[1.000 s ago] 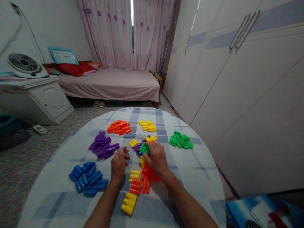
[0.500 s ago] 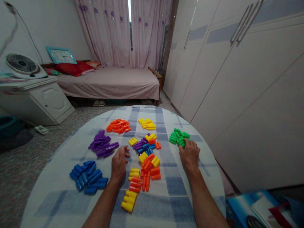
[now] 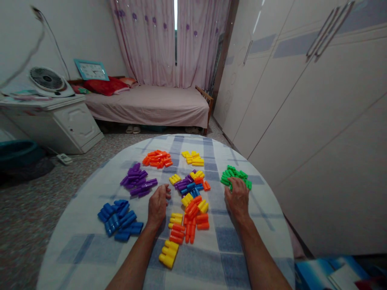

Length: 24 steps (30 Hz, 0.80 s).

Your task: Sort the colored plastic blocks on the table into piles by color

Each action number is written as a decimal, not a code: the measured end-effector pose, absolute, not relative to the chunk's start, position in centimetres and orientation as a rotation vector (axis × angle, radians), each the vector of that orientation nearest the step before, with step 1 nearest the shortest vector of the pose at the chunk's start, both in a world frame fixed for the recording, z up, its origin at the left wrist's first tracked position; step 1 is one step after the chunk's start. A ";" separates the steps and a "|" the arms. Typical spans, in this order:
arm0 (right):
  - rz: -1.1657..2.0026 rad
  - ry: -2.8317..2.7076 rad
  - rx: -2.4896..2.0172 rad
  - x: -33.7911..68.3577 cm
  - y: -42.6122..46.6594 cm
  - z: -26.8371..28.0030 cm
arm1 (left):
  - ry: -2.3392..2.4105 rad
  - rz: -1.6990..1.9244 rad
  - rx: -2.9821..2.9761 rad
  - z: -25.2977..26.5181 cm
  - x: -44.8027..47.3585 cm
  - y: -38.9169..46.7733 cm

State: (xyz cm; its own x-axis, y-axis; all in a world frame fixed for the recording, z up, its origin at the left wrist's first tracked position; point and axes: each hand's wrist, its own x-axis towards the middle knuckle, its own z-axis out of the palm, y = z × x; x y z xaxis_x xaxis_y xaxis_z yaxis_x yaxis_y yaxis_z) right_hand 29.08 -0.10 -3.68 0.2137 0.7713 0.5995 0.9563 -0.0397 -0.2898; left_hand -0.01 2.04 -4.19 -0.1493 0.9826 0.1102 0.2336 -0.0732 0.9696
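Note:
My right hand [image 3: 238,196] is at the near side of a pile of green plastic building blocks [image 3: 234,173]. Its fingers are bent over the pile, with a bit of green showing between thumb and forefinger. My left hand [image 3: 159,204] rests on the cloth with loosely bent fingers apart and nothing visible in them. Just right of it, a winding row of joined blocks runs down the table: purple and blue blocks [image 3: 189,186] at its far part, orange blocks [image 3: 190,223] in the middle, and a yellow block [image 3: 168,253] at the near end.
On the round table's checked cloth [image 3: 205,257] lie sorted piles of orange blocks [image 3: 157,159], yellow blocks [image 3: 193,158], purple blocks [image 3: 137,180] and blue blocks [image 3: 119,219]. Beyond stand a bed [image 3: 151,100], a cabinet with a fan [image 3: 48,78] and a wardrobe [image 3: 287,121].
My right hand has shifted leftward along the near edge of the green pile. My left hand stays about where it was. The whole view has swung slightly left.

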 end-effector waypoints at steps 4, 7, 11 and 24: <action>-0.172 -1.728 -1.718 27.2 1.6 -3.4 | 1.460 1.274 1.374 -4.3 0.0 2.1; 0.041 -1.795 -1.663 25.7 3.6 -3.3 | 1.454 1.262 1.372 -4.3 0.0 2.1; 0.262 -1.853 -1.691 24.2 6.5 -3.4 | 1.458 1.235 1.364 -4.2 0.0 2.1; 0.374 -2.149 -1.739 24.5 9.3 -2.5 | 1.473 1.173 1.384 -4.3 -0.1 2.0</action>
State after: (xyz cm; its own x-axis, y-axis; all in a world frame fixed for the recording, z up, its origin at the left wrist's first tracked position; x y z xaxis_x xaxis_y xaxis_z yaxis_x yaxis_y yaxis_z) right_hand 24.49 9.31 -2.53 -0.1854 0.9772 0.1038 0.8847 0.2120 -0.4152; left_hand -0.12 2.01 -4.33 -0.0994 0.9939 0.0488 0.2704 -0.0202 0.9625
